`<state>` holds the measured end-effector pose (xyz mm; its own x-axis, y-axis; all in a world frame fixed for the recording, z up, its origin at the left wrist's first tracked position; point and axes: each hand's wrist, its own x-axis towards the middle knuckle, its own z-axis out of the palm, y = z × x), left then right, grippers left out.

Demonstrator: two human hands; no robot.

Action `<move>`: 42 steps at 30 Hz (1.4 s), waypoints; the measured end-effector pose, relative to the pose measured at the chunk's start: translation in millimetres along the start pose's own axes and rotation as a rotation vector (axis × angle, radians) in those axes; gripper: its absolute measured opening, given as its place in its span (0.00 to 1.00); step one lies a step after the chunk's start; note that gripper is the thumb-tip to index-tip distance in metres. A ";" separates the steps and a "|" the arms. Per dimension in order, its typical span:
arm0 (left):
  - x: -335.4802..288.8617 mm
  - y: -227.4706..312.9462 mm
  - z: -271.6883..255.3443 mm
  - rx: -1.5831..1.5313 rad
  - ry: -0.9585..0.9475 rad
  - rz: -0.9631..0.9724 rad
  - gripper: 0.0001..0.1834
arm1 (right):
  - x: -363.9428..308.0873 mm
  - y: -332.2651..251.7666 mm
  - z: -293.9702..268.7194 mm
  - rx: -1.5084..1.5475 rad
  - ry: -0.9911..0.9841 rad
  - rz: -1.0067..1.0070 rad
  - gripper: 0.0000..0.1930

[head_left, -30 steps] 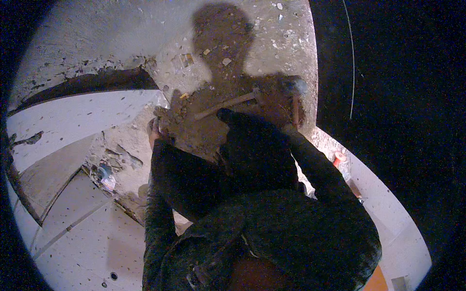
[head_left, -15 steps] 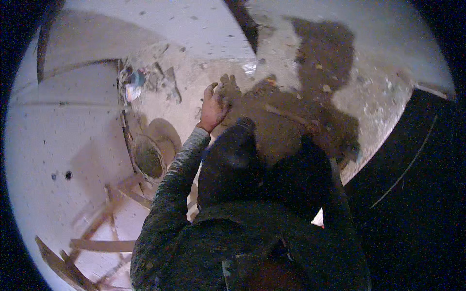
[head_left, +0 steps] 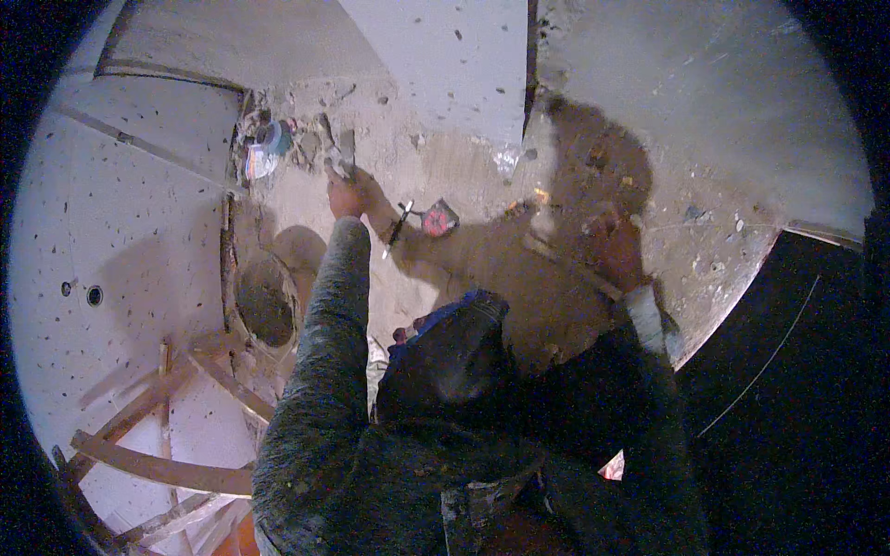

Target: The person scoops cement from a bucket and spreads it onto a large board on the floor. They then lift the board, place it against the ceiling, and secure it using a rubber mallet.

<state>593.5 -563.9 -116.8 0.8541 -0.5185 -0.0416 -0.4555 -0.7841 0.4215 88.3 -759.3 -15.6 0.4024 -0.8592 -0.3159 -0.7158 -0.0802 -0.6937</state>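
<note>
My left hand (head_left: 347, 193) reaches out over a dusty concrete surface (head_left: 445, 167), fingers closed around a short grey metal tool (head_left: 345, 148) that points away from me. My right hand (head_left: 610, 243) lies in my own shadow, gripping a wooden hammer handle (head_left: 567, 269). The hammer's head is lost in the shadow. Between my hands lie a small red and black object (head_left: 439, 219) and a thin dark stick (head_left: 399, 222). Both sleeves are dark and speckled with dust.
A round dark hole (head_left: 264, 301) opens in the concrete on the left. Wooden slats (head_left: 158, 463) cross at lower left. Rubbish with a blue and white piece (head_left: 264, 148) sits beyond my left hand. A pale block (head_left: 445, 56) stands ahead, and darkness lies to the right.
The view has swung, bringing the hole and slats into sight. My left hand has lifted from the surface and now grips the grey tool. The hammer stays in my right hand.
</note>
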 end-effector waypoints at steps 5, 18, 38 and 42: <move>6.6 36.5 13.5 -0.039 -0.092 -0.045 0.50 | -8.2 38.5 24.4 -0.053 0.068 -0.013 0.19; 31.9 -1.0 27.6 -0.019 0.225 0.142 0.47 | -18.5 35.3 25.1 -0.201 0.019 0.107 0.21; 140.0 20.2 44.1 0.334 0.042 -0.185 0.23 | -41.5 49.0 -25.7 0.339 -0.149 0.024 0.25; 88.5 69.0 21.3 0.290 -0.055 -0.002 0.25 | -56.9 47.4 -47.5 0.147 0.030 -0.027 0.24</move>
<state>632.3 -671.1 -110.7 0.8439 -0.5282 -0.0942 -0.5133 -0.8459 0.1450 4.3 -738.2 0.2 0.4011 -0.8729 -0.2778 -0.6128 -0.0303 -0.7896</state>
